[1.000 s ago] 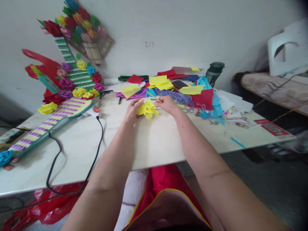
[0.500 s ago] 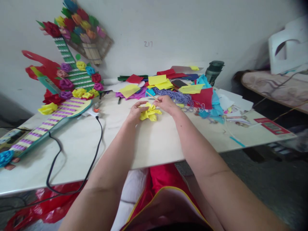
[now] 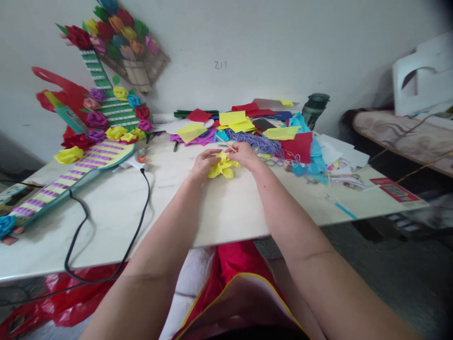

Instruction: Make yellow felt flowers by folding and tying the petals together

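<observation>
A yellow paper flower (image 3: 224, 168) with ruffled petals is between my hands, just above the table. My left hand (image 3: 205, 163) grips its left side, thumb and fingers closed on the petals. My right hand (image 3: 245, 153) is closed around a thin wooden stick (image 3: 226, 143), which slants up to the left; its fingertips are at the flower's upper right edge. Whether the stick touches the petals is hidden by the fingers. Behind my hands lie a tangle of purple yarn (image 3: 255, 140) and sheets of yellow paper (image 3: 191, 133).
On the left stands a guitar-shaped board (image 3: 106, 156) trimmed with paper flowers. Beside it are a hot glue gun (image 3: 133, 164) and its black cord (image 3: 144, 212). Red paper (image 3: 300, 147), a dark bottle (image 3: 316, 109) and white scraps (image 3: 348, 153) lie toward the back right of the table (image 3: 233, 212).
My hands and the flower have shifted very slightly right in view. The right hand's fingers have come closer to the flower, with the stick still held.
</observation>
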A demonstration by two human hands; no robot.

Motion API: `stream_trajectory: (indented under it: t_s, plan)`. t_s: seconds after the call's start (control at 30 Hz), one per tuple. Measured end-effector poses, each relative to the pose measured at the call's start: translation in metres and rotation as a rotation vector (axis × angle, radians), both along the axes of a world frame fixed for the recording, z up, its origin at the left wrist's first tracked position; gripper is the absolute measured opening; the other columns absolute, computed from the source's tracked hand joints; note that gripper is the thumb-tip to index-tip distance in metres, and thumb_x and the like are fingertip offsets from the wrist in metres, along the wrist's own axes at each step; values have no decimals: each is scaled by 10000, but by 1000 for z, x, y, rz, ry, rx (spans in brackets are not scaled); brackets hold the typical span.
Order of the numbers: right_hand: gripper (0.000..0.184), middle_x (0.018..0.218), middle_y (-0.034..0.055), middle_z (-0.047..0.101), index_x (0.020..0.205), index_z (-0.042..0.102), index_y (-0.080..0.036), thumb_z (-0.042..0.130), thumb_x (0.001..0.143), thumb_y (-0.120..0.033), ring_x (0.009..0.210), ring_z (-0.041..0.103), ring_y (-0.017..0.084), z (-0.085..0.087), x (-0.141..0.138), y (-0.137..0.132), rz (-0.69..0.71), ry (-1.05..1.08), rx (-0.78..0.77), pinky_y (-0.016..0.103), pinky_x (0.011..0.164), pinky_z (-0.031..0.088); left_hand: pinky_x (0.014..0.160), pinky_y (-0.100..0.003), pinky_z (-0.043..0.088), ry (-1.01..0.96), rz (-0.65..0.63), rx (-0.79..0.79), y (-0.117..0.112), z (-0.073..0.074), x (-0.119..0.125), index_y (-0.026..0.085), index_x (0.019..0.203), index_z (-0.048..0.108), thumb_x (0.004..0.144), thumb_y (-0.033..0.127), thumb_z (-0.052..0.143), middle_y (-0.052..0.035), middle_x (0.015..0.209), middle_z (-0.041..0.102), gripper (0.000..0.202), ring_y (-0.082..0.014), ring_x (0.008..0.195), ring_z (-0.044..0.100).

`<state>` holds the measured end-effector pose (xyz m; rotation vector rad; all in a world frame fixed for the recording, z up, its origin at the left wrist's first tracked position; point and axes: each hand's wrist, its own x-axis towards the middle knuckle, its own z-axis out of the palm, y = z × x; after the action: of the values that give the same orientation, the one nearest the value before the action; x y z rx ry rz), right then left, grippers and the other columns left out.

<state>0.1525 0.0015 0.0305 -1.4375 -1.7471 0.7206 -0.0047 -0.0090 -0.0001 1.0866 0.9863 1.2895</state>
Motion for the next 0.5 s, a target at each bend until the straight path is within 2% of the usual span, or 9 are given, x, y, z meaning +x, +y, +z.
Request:
stream_trajectory:
  t_s: [0.17, 0.37, 0.5]
  plan:
    - [251, 818, 48, 728, 925, 765, -122, 632, 713, -129, 750, 636, 146, -3, 0, 5, 26, -94, 73, 255, 728, 492, 508, -246, 415, 81, 41, -6, -2, 6, -5, 162, 685, 675, 539, 263, 742, -24, 627, 625, 190, -138, 553, 549]
    - [205, 805, 44, 734, 879, 773, -144, 646, 720, -166, 776, 640, 158, -9, -3, 11, 61, -173, 142, 247, 728, 478, 443, -229, 321, 164, -67, -14, -8, 9, -6, 168, 630, 630, 505, 290, 808, -1, 554, 571, 250, -103, 471, 468]
    - [196, 807, 46, 738, 866, 773, -148, 641, 724, -173, 772, 638, 158, -12, -4, 12, 59, -177, 140, 243, 713, 469, 461, -228, 344, 192, -69, 12, -8, 9, -5, 170, 643, 621, 489, 264, 821, 0, 572, 592, 269, -109, 490, 495]
